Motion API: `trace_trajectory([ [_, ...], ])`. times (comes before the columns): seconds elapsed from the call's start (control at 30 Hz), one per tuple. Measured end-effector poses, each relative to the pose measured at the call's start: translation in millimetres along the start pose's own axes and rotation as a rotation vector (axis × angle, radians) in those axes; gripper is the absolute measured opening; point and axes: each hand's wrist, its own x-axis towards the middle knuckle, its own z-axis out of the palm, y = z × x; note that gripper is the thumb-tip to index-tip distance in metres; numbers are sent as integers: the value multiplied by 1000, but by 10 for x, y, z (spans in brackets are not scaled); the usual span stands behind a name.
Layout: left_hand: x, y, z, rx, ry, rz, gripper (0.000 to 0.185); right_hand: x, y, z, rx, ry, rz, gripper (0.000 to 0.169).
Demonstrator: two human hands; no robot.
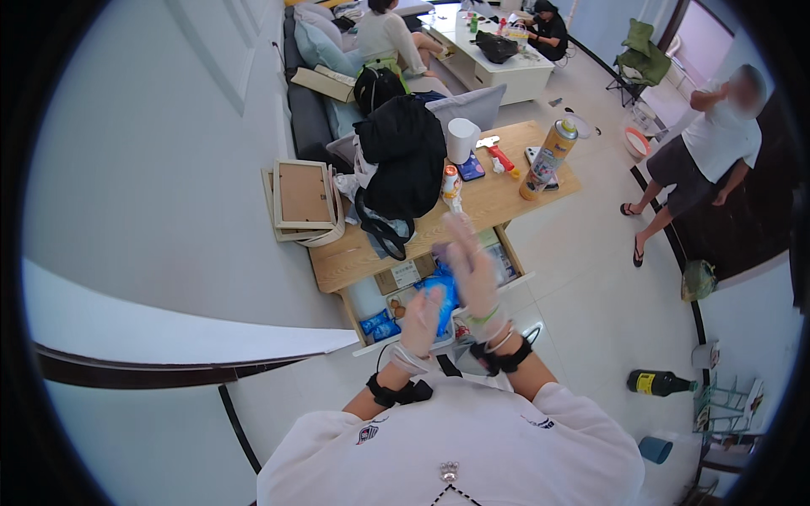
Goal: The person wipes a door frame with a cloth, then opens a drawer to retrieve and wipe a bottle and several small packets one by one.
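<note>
Both hands wear thin clear gloves above the pulled-out drawer (364, 297) of a wooden table. My left hand (423, 319) is at the near side of a crumpled blue plastic bag (447, 294); whether it grips the bag cannot be told. My right hand (473, 275), blurred, is raised to the right of the bag, with a dark purplish thing by its fingers. In the drawer lie small blue packets (381, 325), round brown things (397, 308) and a cardboard box (405, 273) bearing writing.
On the tabletop (342, 259) are a black garment (405, 158), a paper roll (462, 140), a drink can (450, 182), a phone (470, 166) and a tall spray can (549, 160). Picture frames (305, 195) stand left. A person (709, 139) stands at right; others sit behind. A dark bottle (661, 383) is at right.
</note>
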Motion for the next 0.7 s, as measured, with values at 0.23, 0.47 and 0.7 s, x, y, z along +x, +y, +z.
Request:
trace_trajectory([
  [0.23, -138, -479, -265, 130, 68, 182, 54, -600, -249, -156, 252, 306, 62, 50],
  [0.47, -494, -348, -553, 264, -105, 459, 55, -1166, -562, 459, -764, -68, -514, 43],
  [0.7, -621, -71, -563, 570, -62, 374, 36, -932, -375, 586, -472, -100, -178, 28],
])
